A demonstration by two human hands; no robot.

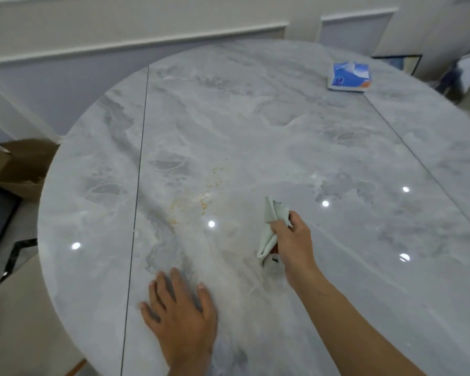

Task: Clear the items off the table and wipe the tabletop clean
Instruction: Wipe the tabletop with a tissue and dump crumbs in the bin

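1. On the near part of the round grey marble table [255,118], my left hand [179,316] lies palm down. Its fingers are straight and a little spread, pressing flat on the stone and holding nothing.
2. To its right and farther out, my right hand [293,240] is over the tabletop, with fingers and thumb curled round a pale green cloth [272,223] and pinching it near its middle.
3. The cloth is bunched. One crumpled end sticks up past my fingers and the other hangs down below my hand. Whether the hanging end touches the stone I cannot tell.
4. A bit of red and something dark show just beneath the cloth by my palm; I cannot tell what they are.
5. Yellowish crumbs [201,202] lie scattered on the tabletop left of the cloth and beyond my left hand, trailing towards the middle of the table. A pale, dusty smear runs from there back between my two hands.
6. A blue and white tissue pack [349,76] sits at the far right side of the table, well apart from both hands, with a tissue poking from its top.
7. Off the table's left edge, an open cardboard box [19,166] stands lower down.
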